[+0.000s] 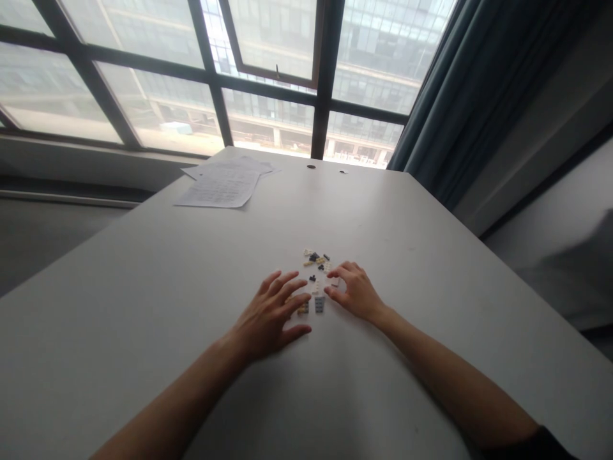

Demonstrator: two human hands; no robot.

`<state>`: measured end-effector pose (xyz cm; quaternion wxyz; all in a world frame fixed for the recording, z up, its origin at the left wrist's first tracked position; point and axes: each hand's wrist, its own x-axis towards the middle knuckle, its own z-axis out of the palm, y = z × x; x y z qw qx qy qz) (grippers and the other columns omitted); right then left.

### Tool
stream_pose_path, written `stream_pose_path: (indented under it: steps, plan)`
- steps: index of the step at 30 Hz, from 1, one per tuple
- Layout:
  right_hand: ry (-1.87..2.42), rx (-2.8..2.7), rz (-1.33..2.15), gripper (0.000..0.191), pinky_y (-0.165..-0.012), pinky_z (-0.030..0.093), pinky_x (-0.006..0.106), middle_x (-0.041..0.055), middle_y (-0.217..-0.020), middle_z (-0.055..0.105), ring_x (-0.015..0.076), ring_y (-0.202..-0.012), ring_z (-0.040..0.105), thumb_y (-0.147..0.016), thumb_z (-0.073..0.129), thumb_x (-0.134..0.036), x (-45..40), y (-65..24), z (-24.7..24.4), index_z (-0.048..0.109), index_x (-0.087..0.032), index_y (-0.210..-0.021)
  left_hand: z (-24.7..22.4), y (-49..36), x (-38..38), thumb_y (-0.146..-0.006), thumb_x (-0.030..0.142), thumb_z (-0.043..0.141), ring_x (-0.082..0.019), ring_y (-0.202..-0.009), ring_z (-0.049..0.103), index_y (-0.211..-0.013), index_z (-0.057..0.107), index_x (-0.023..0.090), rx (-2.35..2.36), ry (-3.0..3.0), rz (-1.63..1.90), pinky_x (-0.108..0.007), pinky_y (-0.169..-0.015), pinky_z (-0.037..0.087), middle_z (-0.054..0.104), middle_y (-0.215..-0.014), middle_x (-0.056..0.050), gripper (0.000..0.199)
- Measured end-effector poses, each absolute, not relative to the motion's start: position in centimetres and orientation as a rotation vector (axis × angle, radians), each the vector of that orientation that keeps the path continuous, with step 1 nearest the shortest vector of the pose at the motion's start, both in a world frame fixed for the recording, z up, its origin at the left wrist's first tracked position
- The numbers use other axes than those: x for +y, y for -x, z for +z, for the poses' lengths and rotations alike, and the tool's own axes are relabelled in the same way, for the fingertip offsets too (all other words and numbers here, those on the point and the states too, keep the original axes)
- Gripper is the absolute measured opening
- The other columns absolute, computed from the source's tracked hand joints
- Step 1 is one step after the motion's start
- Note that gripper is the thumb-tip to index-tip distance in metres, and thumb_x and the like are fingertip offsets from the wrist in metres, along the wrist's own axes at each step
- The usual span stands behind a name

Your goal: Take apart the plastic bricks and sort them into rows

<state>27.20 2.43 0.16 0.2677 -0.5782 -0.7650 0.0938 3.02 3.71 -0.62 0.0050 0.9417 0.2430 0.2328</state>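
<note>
Several small toy bricks lie in a loose group on the white table. My left hand (278, 310), fingers spread, hovers over or rests at the near left of the group and partly covers a yellow and grey brick (303, 308). Just right of its fingertips lies a grey studded brick (319, 304). My right hand (354, 291) is at the group's right side, thumb and fingers curved apart beside a white brick (335, 281); whether it touches that brick I cannot tell. Black bricks (313, 257), yellow bricks (320, 260) and white bricks (315, 287) lie farther back and between the hands.
Printed paper sheets (223, 185) overlap at the table's far left. Near the far edge are a dark round spot (311, 167) and another small dark mark (343, 171). Framed windows (272, 118) stand behind the white table (143, 319), with a blue-grey curtain (445, 121) at right.
</note>
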Motion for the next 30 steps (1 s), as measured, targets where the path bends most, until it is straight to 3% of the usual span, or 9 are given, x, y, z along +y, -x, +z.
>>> stream_pose_path:
  steps: [6, 15, 24, 27, 30]
  plan:
    - [1.645, -2.212, 0.258, 0.030, -0.089, 0.039, 0.038, 0.0061, -0.102, 0.063, 0.0235, -0.101, 0.053, -0.074, 0.073, -0.042, 4.5, -25.8, 0.6, 0.070, -0.022, -0.096, -0.5, -2.8, 3.6, -0.085, 0.044, 0.058, -0.030, -0.133, 0.036, -0.117, 0.058, 0.023, 0.754, -2.971, 0.746, -0.054, -0.113, 0.021, 0.054, -0.131, -0.010, 0.039]
    - [1.535, -2.292, 0.114, 0.019, -0.090, 0.037, 0.040, 0.0068, -0.097, 0.065, 0.0230, -0.098, 0.053, -0.077, 0.069, -0.036, 4.7, -25.5, 0.7, 0.072, -0.021, -0.088, -0.6, -2.9, 3.7, -0.085, 0.045, 0.057, -0.030, -0.132, 0.036, -0.117, 0.058, 0.023, 0.755, -2.975, 0.721, -0.054, -0.113, 0.020, 0.054, -0.132, -0.010, 0.039]
    - [1.314, -1.339, 1.119, 0.027, -0.067, 0.042, 0.028, 0.0037, -0.077, 0.066, 0.0149, -0.070, 0.056, -0.079, 0.056, -0.038, 2.6, -28.8, 0.7, 0.071, -0.016, -0.084, -0.2, -3.5, 3.1, -0.085, 0.047, 0.056, -0.031, -0.132, 0.036, -0.112, 0.058, 0.022, 0.682, -2.988, 0.643, -0.054, -0.113, 0.017, 0.056, -0.128, -0.009, 0.037]
    - [1.326, -1.403, 1.066, 0.025, -0.066, 0.042, 0.028, 0.0036, -0.079, 0.066, 0.0149, -0.070, 0.055, -0.078, 0.059, -0.038, 1.7, -29.7, 0.5, 0.071, -0.017, -0.083, -0.1, -3.8, 2.9, -0.085, 0.048, 0.056, -0.031, -0.132, 0.036, -0.115, 0.058, 0.022, 0.669, -2.997, 0.618, -0.053, -0.113, 0.016, 0.056, -0.128, -0.009, 0.040]
    - [1.364, -1.727, 0.758, 0.018, -0.074, 0.044, 0.030, 0.0043, -0.088, 0.065, 0.0170, -0.080, 0.057, -0.076, 0.066, -0.035, 0.9, -29.8, 0.3, 0.071, -0.019, -0.084, -0.2, -3.9, 2.9, -0.084, 0.049, 0.056, -0.032, -0.132, 0.036, -0.117, 0.058, 0.023, 0.657, -3.012, 0.586, -0.053, -0.114, 0.016, 0.055, -0.129, -0.009, 0.042]
